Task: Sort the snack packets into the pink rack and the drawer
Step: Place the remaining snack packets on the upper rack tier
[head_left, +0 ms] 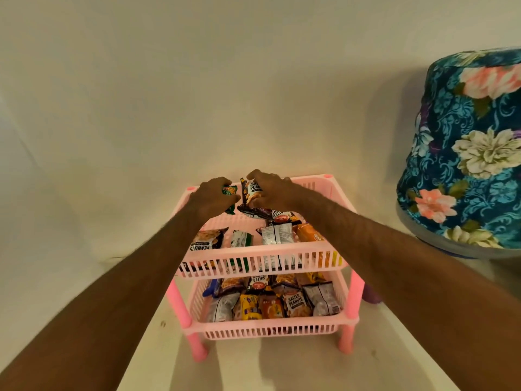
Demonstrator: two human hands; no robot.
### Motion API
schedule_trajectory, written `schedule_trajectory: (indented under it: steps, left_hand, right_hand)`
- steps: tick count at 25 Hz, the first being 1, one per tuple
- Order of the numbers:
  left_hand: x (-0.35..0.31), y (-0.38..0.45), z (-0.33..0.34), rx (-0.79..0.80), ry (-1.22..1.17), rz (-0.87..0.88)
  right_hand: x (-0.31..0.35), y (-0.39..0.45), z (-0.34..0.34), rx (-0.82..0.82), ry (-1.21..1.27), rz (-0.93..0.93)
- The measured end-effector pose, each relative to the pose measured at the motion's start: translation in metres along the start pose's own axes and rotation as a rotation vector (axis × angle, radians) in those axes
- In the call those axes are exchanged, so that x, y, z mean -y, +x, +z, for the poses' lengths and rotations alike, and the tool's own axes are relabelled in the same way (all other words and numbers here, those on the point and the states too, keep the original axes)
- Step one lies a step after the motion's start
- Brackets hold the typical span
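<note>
A pink two-tier rack [262,256] stands on a pale surface against the wall. Both hands reach over the back of its top tier. My left hand [212,197] grips a green snack packet [230,193]. My right hand [272,193] holds a dark salted peanuts packet [251,191] upright. Several more packets [272,234] lie flat in the top tier, among them a peanuts pack [207,239] at the left. The lower tier [270,330] is filled with several packets [294,304] standing side by side. No drawer is in view.
A large rounded object under a blue floral cloth cover [468,153] stands close to the right of the rack. The cream wall [197,94] rises directly behind the rack. The pale surface [282,368] extends in front of the rack's legs.
</note>
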State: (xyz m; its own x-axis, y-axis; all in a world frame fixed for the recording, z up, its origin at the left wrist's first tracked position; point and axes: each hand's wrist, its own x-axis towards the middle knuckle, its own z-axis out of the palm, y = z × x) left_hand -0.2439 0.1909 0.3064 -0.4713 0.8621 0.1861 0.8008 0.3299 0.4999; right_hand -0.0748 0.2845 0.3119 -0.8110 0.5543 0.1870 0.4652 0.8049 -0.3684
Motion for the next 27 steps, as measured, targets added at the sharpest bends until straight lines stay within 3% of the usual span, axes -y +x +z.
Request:
schedule_trajectory:
  steps: [6,15,20,27]
  left_hand:
    - [0.024,0.034,0.022,0.21,0.111,-0.084]
    - [0.036,0.044,0.035,0.337,0.237,-0.142]
    - [0.036,0.031,0.017,0.215,0.227,-0.12]
    - [0.044,-0.028,-0.038,-0.113,0.215,-0.023]
  right_hand:
    - [-0.017,0.036,0.034,0.127,-0.063,-0.006]
    - [-0.016,0.044,0.051,0.253,-0.269,-0.058]
    - [-0.008,0.03,0.043,0.221,-0.336,-0.098]
    - [0.012,-0.014,0.025,0.031,-0.085,-0.132]
